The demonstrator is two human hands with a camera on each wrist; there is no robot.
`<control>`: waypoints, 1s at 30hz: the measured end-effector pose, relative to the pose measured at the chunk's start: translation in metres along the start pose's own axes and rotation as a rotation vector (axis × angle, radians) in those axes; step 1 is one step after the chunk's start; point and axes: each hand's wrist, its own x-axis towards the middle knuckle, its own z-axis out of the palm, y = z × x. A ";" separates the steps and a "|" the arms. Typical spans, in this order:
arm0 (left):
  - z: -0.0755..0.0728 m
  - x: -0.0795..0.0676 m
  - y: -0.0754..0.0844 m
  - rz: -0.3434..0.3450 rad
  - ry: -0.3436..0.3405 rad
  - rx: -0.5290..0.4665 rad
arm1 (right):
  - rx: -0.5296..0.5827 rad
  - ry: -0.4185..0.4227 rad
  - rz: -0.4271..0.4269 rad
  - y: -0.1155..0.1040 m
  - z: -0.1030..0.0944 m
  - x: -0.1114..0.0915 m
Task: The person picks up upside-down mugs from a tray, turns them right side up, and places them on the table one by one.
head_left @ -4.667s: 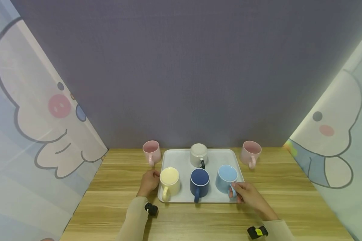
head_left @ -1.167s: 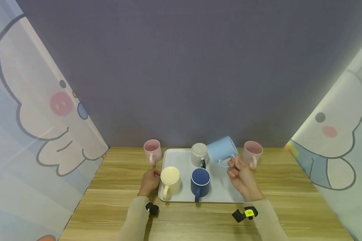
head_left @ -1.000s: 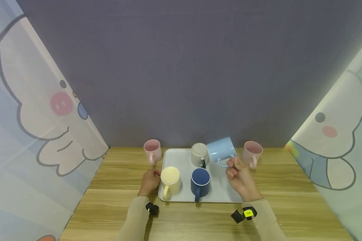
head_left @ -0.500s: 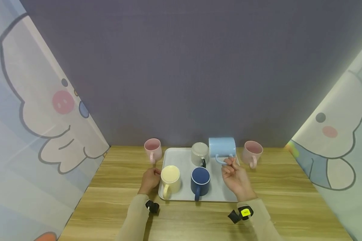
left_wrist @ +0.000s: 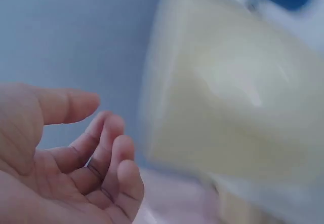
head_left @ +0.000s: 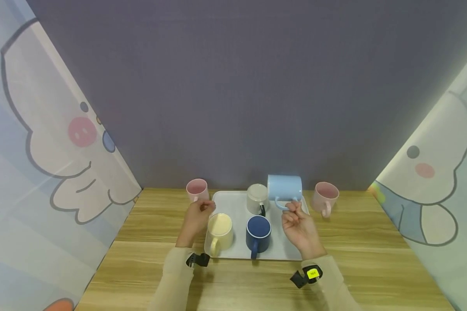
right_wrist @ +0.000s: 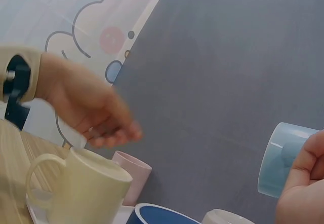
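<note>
At lower centre, the left hand is now raised off the tray, empty and thus freed, while the blue mug is pinched by the right hand.

No readable txt (yellow label, R wrist strap, too sm.)

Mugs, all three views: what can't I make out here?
Left wrist: the yellow mug is smeared by blur.
Right wrist: the handle of the light blue mug is out of sight behind the right hand and right edge; the navy blue mug is cut off by the bottom edge.
Head: the left pink mug has its handle mostly covered by the left hand.
</note>
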 end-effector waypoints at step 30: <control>0.106 -0.031 0.075 -0.334 -0.512 -1.093 | -0.181 -0.138 0.078 0.028 0.000 0.005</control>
